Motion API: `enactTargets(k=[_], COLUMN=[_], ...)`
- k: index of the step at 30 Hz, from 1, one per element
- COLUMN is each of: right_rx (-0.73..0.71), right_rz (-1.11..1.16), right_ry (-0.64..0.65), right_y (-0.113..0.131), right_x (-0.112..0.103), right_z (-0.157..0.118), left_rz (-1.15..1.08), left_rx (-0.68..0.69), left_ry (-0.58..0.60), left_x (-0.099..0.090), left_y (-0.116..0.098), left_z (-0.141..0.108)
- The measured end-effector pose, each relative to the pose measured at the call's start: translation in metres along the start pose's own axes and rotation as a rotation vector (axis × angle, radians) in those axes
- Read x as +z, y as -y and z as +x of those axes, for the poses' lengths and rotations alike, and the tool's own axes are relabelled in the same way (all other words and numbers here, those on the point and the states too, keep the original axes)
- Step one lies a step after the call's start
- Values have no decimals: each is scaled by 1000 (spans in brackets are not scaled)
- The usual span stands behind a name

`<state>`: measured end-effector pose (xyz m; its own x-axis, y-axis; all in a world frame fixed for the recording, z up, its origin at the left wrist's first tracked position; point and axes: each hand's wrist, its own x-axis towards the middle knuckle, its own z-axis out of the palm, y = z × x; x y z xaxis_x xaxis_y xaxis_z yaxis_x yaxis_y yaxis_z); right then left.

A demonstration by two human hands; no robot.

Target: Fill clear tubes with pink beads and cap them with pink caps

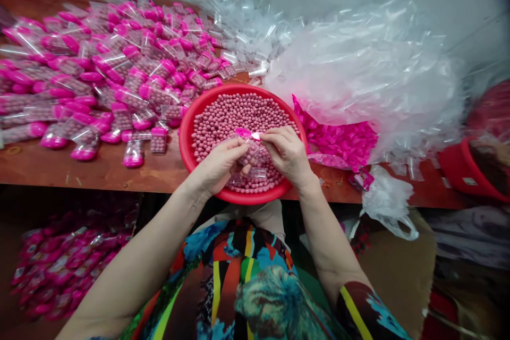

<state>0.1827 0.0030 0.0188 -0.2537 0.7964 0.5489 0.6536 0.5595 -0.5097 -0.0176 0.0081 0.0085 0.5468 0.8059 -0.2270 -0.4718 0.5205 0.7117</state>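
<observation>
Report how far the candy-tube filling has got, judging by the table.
Done: a big pile of filled pink-capped tubes covers the table's left. In hand: the left hand and right hand hold one clear tube with a pink cap over the red bowl. Left: the bowl's many pink balls, loose caps and empty tubes.

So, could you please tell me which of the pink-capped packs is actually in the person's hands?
The one over the red bowl: the pack held between left hand and right hand. The others lie on the table.
</observation>
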Motion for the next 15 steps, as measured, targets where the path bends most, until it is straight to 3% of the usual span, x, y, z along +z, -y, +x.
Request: enactTargets(k=[3, 7, 10, 15], right_rx=[99, 375, 422, 439], right_rz=[-22, 291, 418, 399], right_ry=[-128, -161, -141, -169], right_y=[3, 22, 31, 29], right_x=[4, 15, 23, 26], right_z=[-1, -1, -2, -6], left_rz=[23, -2, 2, 44], left_rx=[-16, 13, 44, 92], left_ry=[5, 5, -16, -21], left_x=[-2, -3, -3, -1], left_y=[1, 3, 5, 8], left_z=[-1, -3, -2, 0])
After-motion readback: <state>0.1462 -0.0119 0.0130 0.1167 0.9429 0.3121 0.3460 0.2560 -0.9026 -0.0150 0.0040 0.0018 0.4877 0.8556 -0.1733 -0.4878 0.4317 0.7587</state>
